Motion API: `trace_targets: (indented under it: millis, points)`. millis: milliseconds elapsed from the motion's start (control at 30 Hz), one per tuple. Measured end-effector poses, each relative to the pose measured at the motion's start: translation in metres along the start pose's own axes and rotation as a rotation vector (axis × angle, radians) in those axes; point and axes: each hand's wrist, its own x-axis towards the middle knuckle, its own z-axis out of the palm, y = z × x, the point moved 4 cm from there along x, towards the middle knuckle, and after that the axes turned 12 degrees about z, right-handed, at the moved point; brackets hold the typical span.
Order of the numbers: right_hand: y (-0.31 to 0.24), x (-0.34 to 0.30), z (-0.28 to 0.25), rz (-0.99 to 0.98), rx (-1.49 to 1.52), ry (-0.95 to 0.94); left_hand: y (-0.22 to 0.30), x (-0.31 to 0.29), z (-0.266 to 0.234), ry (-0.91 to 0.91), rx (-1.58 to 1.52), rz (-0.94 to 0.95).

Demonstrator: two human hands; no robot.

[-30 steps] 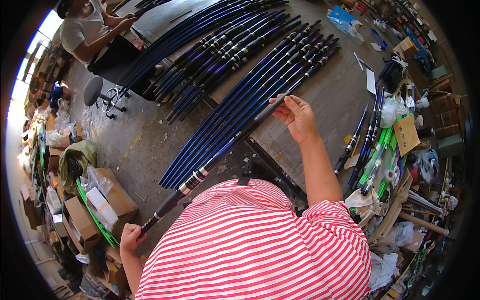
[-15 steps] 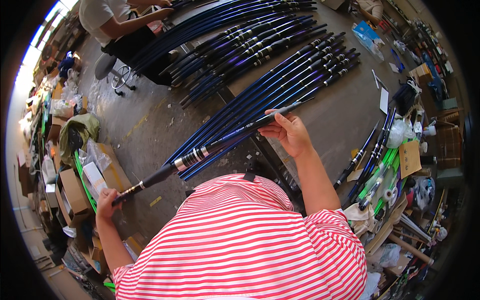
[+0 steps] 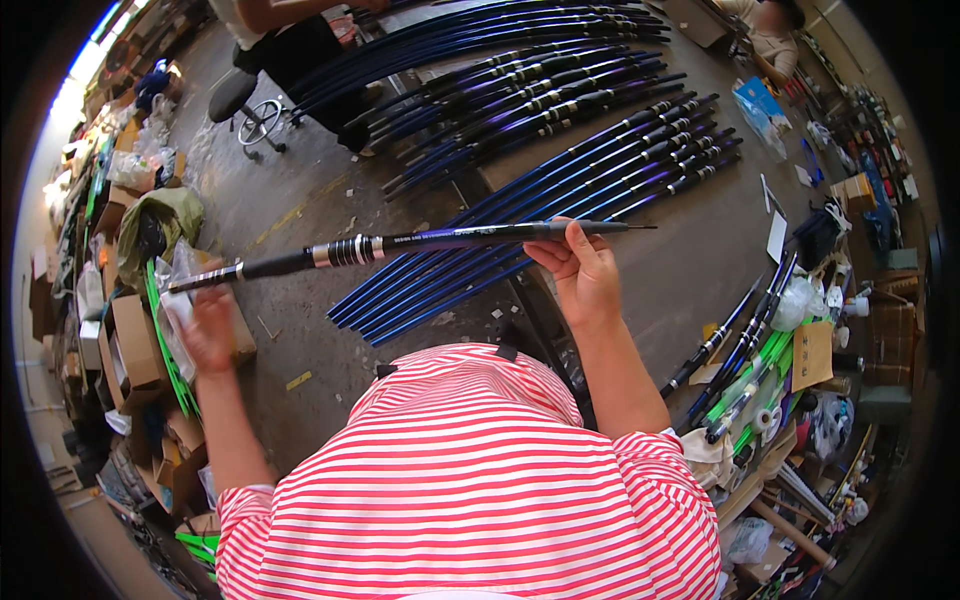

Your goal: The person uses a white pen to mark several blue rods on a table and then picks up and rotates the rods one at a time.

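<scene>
Rod (image 3: pixel 440 240) swung flatter | right hand (image 3: pixel 584 275) around tip-end (image 3: pixel 612 227) | left hand (image 3: pixel 210 325) at butt (image 3: pixel 205 280)

Daylight glares white from the windows (image 3: pixel 88 58) at far left, washing out the wall there, while the concrete floor (image 3: pixel 320 185) lies in dimmer, greyish light and the metal rings (image 3: pixel 345 250) on my rod (image 3: pixel 440 238) catch small glints. My left hand (image 3: pixel 210 325) is smeared by motion blur, yet my right hand (image 3: pixel 580 265) looks fairly crisp. Around me, the fisheye lens bends both sides into a black rim.
</scene>
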Motion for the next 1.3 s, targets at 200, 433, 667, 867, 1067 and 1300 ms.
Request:
trace_targets:
  millis: [200, 433, 667, 867, 1067, 1300]
  points:
    - [0.048, 0.004, 0.053, 0.046, 0.031, -0.020, -0.196, 0.017, 0.077, -0.152, 0.493, -0.162]
    - [0.064, 0.004, 0.074, 0.137, -0.171, -0.127, -0.208, 0.031, 0.096, 0.070, 0.265, -0.088]
    - [-0.005, 0.014, 0.007, -0.078, 0.035, 0.088, -0.170, 0.028, 0.087, 0.142, 0.248, -0.071]
    - [0.043, 0.016, 0.036, 0.412, -0.081, -0.165, -0.154, 0.041, 0.115, 0.044, 0.665, -0.134]
    - [0.063, 0.009, 0.046, 0.497, -0.049, -0.241, -0.135, 0.055, 0.136, -0.085, 0.917, -0.101]
    - [0.038, -0.004, 0.038, 0.343, -0.323, -0.321, -0.110, 0.056, 0.102, 0.071, 0.687, -0.055]
